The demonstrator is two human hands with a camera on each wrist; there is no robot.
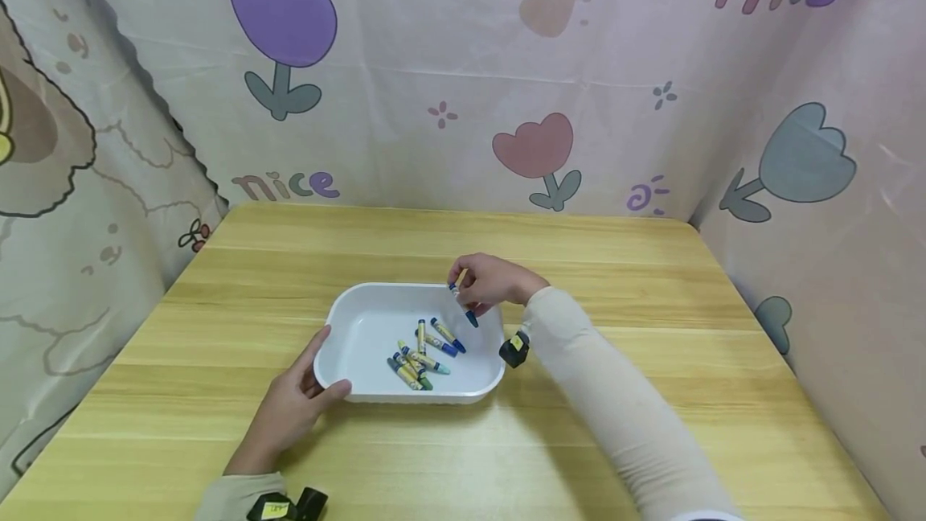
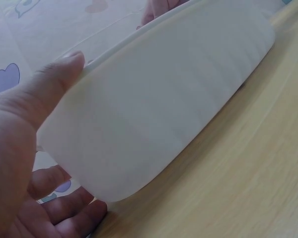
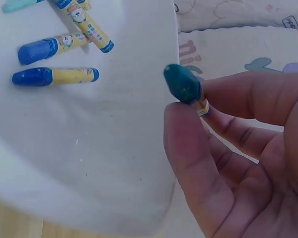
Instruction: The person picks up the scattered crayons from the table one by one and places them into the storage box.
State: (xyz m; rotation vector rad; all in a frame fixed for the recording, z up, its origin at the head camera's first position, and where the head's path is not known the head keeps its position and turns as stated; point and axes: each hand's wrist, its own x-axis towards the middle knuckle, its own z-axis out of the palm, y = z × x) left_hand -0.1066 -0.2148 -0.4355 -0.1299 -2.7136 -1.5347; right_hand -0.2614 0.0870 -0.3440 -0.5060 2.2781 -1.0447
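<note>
A white plastic tray (image 1: 354,320) stands on the table, with several crayons (image 1: 421,360) in yellow wrappers lying in a loose heap in its middle and right part. My left hand (image 1: 289,404) grips the tray's near left corner. In the left wrist view, the thumb (image 2: 59,79) lies on the rim and the other fingers curl round the end wall. Over the far right corner of the tray, my right hand (image 1: 493,280) pinches a crayon between thumb and fingers. Its teal tip (image 3: 183,83) shows clearly in the right wrist view, pointing down toward the tray.
The wooden table (image 1: 615,424) reaches to a printed curtain (image 1: 405,143) at the back, with more curtain on both sides. Black wrist cameras sit on both sleeves; the right one (image 1: 514,349) is close to the tray's right edge.
</note>
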